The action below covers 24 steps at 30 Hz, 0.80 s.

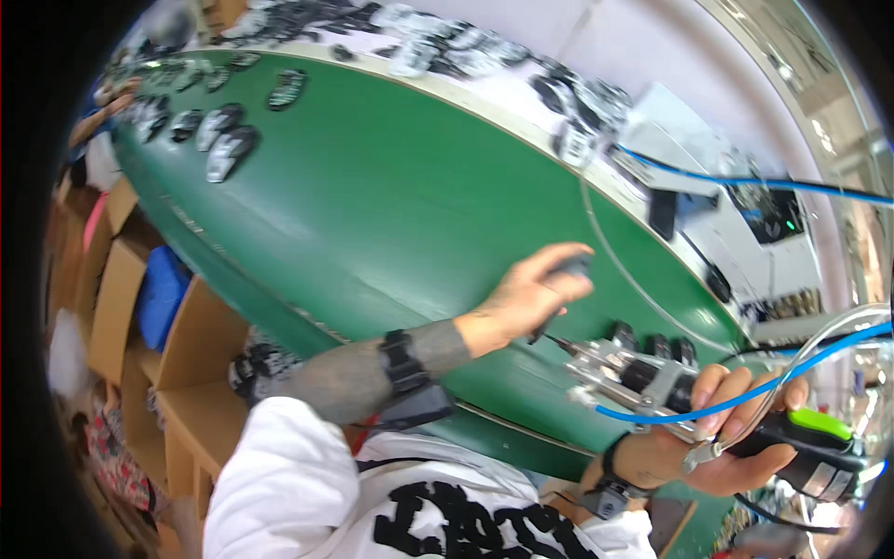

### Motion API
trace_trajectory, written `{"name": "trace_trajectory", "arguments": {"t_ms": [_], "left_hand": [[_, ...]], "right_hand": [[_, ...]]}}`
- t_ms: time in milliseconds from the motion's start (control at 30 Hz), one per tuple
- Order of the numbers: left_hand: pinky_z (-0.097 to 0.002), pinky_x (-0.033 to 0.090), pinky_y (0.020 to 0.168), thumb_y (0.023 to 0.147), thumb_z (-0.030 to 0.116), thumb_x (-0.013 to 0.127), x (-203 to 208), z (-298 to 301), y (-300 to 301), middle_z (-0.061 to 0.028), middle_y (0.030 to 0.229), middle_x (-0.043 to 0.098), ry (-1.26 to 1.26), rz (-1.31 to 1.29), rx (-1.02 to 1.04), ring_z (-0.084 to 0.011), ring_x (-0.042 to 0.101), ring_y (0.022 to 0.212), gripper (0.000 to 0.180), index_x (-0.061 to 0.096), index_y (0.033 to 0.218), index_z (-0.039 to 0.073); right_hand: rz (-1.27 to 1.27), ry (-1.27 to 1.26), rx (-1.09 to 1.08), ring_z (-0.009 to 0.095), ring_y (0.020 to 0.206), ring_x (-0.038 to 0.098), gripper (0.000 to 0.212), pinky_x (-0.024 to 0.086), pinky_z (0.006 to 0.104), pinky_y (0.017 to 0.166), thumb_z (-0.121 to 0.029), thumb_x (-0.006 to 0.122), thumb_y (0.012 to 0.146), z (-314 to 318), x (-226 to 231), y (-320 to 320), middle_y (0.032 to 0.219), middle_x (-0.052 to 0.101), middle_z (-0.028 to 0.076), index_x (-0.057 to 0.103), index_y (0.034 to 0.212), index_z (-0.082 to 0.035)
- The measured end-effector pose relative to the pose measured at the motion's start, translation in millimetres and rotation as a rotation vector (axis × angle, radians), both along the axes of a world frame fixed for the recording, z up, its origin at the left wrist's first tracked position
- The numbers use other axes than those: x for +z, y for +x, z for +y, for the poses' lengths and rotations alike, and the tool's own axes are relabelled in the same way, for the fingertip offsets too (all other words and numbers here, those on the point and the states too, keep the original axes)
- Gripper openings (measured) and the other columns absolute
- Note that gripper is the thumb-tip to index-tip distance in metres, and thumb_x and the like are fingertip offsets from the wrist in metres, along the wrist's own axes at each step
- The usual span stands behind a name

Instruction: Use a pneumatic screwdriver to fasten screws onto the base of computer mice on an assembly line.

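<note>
1. Apparently the work is midway through one piece: the left hand (523, 294) is closed around a small dark part (572, 266), held just above the green worktop (400, 214)
2. The right hand (736, 419) is wrapped around a power screwdriver (669, 384) fed by a blue hose (736, 403); the two hands are apart, with the tool's front end between them
3. The tip points at the underside of the left hand, near the dark part; whether it touches is too blurred to tell, so I judge the fastening not clearly done
4. Three small dark pieces (656, 346) stand in a row just beyond the screwdriver; I cannot tell whether they are finished or waiting
5. Well apart, grey-and-black shells (228, 152) lie toward the worktop's far left end, and more parts (414, 54) crowd the white ledge (503, 91), so plenty probably remains, though their state is unclear
</note>
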<state>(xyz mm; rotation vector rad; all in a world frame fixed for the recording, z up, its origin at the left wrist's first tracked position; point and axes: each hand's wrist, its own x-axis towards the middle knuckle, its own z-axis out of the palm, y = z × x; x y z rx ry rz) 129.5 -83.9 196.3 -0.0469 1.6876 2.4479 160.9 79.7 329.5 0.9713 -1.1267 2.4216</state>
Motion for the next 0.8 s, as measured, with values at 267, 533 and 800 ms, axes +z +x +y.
{"name": "trace_trajectory", "arguments": {"t_ms": [267,533,800], "left_hand": [[-0.0427,0.039,0.098,0.075,0.036,0.068,22,-138,-3,-0.0242,0.123,0.048,-1.361,0.486,0.38,-0.0366,0.046,0.117,0.052,0.056,0.115,0.006],[-0.043,0.035,0.1,0.066,0.034,0.072,-23,-442,52,-0.0236,0.129,0.038,-1.712,-0.208,0.868,-0.0394,0.041,0.117,0.076,0.04,0.131,0.009],[-0.0414,0.043,0.09,0.069,0.045,0.07,0,-424,-73,-0.0255,0.114,0.046,-1.612,-0.144,1.162,-0.0399,0.046,0.108,0.072,0.042,0.118,-0.001]], "right_hand": [[-0.186,0.129,-0.268,0.01,0.041,0.042,0.038,0.037,0.0216,0.044,-0.03,0.055,0.086,9,13,-5,0.055,0.042,0.001,0.036,0.105,-0.003],[-0.183,0.069,-0.22,0.011,0.04,0.039,0.04,0.036,0.0212,0.039,-0.03,0.059,0.082,11,13,-9,0.056,0.043,0.003,0.037,0.1,-0.002],[-0.188,0.059,-0.228,0.011,0.04,0.04,0.042,0.036,0.021,0.035,-0.027,0.064,0.08,11,8,-16,0.054,0.042,0.003,0.036,0.099,-0.002]]}}
